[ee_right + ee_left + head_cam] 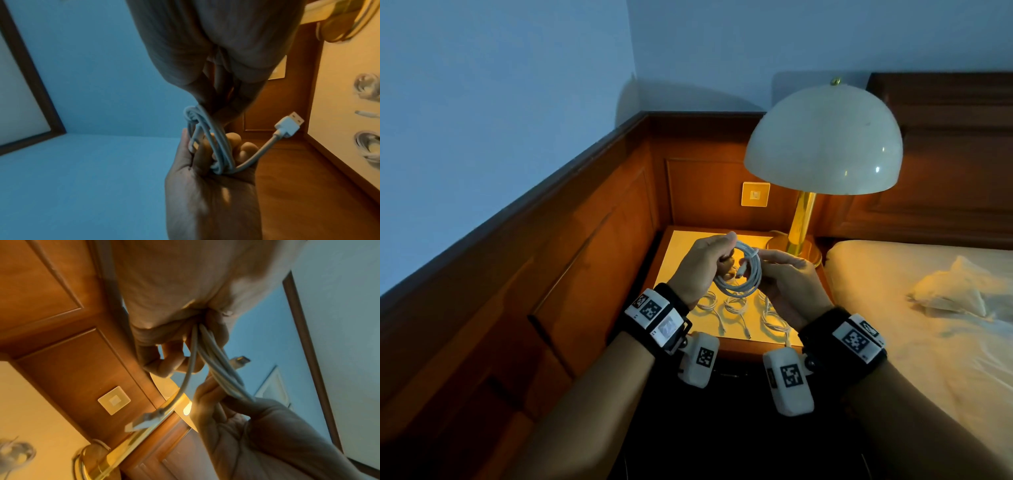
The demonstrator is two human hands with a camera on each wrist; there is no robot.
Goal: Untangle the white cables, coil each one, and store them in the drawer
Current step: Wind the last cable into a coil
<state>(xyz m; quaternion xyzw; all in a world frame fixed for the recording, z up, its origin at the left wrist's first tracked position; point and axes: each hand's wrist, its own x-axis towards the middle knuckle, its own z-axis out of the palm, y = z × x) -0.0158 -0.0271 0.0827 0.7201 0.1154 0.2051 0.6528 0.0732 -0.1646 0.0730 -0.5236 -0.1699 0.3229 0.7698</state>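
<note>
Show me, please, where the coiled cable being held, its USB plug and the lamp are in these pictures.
coiled cable (743,274): head view, on the looped strands between the two hands.
USB plug (290,124): right wrist view, on the white plug body.
lamp (825,144): head view, on the middle of the dome shade.

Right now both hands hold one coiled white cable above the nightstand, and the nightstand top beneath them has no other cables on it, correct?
Not quite. The left hand and right hand do hold the coiled white cable, but the head view shows other coiled cables lying on the nightstand beneath them.
</note>
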